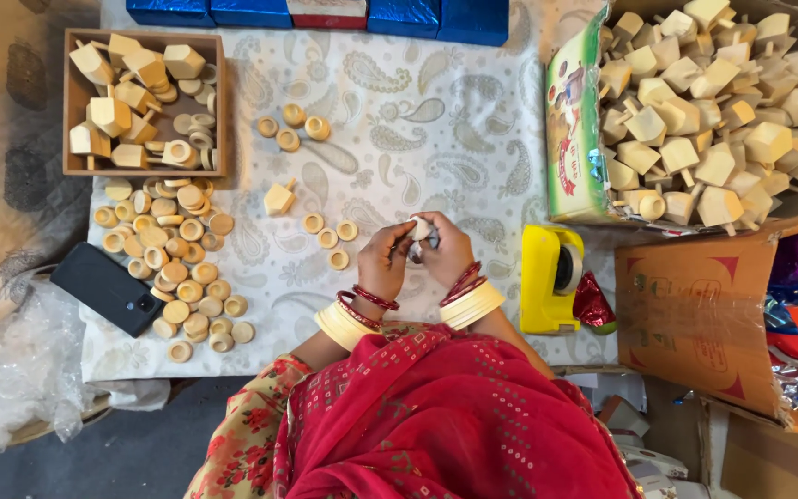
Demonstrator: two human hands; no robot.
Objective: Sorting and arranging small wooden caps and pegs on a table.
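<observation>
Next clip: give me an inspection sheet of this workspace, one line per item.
Surface: paisley cloth spread flat.
Job's things: small pale wooden piece held between both hands; loose wooden rings in a pile; wooden tray and cardboard box hold wooden tops.
Clutter: black phone, yellow tape dispenser, blue boxes.
Hands: left hand and right hand both grip the piece.
Cables: nothing seen.
Surroundings: clear plastic, open carton.

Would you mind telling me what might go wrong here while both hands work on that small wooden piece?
The small wooden piece is pinched between the left hand and right hand above the cloth; a slip might drop it among the loose rings. The heaped carton of wooden tops looks overfull, so pieces may tumble out.
</observation>
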